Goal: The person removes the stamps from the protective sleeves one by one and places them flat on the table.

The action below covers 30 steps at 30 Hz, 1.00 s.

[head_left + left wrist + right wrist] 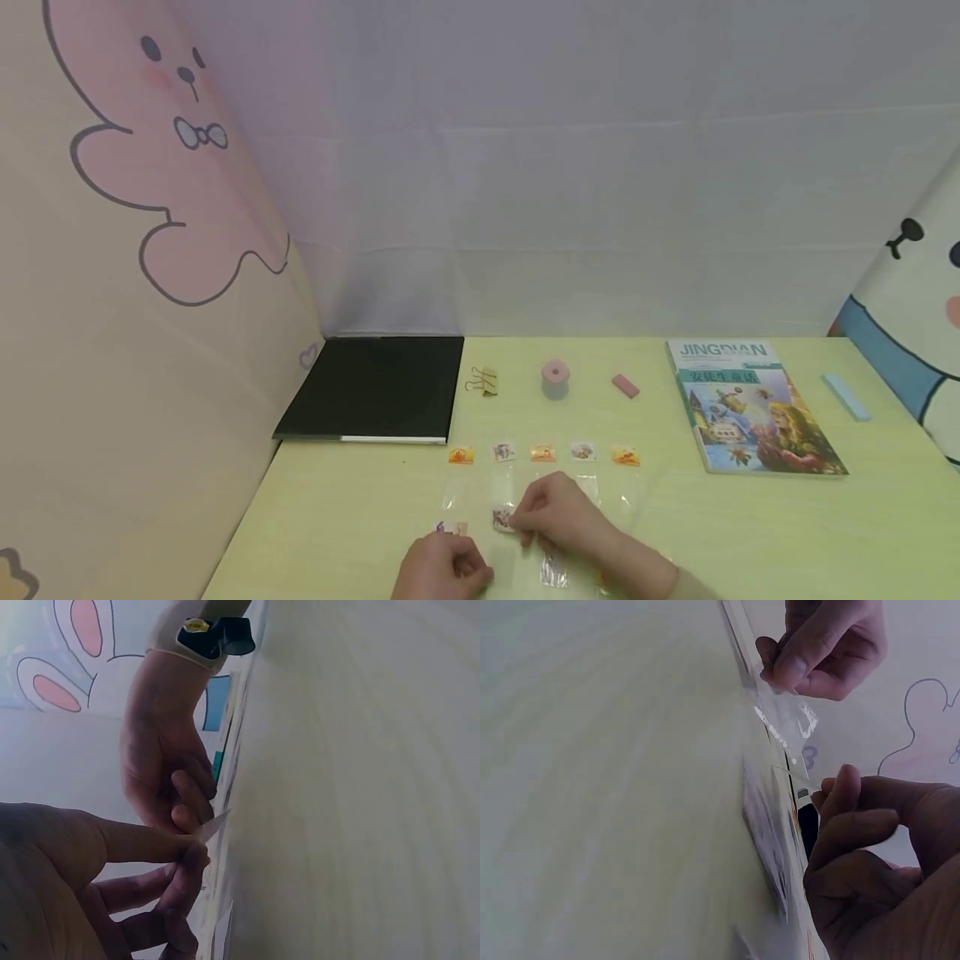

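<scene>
My right hand [562, 515] pinches a small picture stamp [502, 518] by its edge, over the front middle of the table. In the right wrist view the stamp [798, 778] shows edge-on at the fingertips. To its left, my left hand [442, 568] pinches a clear plastic bag [789, 724] between thumb and finger. Bag and stamp are close but look apart. Just beyond the left hand lies another stamp [451, 527]. A bagged stamp [553, 572] lies in front of the right wrist; the forearm partly hides others.
Several small stamps [543, 452] form a row beyond the hands, with clear bags [453, 492] nearer. Behind are a black folder [378, 387], gold binder clip [483, 381], pink-topped roll [555, 380], pink eraser [626, 386], magazine [753, 408] and light-blue bar [847, 397].
</scene>
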{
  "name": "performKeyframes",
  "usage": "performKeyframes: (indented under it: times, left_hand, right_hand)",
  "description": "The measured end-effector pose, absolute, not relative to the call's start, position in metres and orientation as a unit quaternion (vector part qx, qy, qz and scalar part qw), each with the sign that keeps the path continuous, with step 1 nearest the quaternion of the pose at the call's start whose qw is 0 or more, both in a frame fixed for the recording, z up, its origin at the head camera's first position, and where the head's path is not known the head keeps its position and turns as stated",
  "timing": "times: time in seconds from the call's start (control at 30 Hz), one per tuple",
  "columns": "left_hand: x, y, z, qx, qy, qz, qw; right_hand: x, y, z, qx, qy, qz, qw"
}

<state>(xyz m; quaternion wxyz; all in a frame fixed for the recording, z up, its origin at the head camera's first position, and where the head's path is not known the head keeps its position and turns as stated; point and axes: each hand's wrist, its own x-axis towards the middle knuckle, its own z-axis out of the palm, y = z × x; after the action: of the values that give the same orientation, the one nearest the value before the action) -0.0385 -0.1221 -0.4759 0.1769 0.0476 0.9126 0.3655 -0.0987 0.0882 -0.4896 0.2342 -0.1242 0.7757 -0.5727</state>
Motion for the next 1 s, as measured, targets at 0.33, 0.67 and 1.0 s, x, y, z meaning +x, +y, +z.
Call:
performKeyframes:
  times: [0.33, 0.67, 1.0]
  left_hand:
    - [-0.035, -0.121, -0.483, 0.069, 0.953, 0.26, 0.141]
    - [-0.033, -0.12, -0.48, 0.086, 0.958, 0.241, 0.13]
    - [-0.036, -0.12, -0.482, 0.073, 0.955, 0.24, 0.159]
  right_hand:
    - [-0.091, 0.072, -0.486, -0.136, 0.864, -0.454, 0.171]
    - [-0.086, 0.065, -0.486, -0.12, 0.909, -0.374, 0.139]
    - [-0.085, 0.066, -0.485, -0.111, 0.92, -0.35, 0.134]
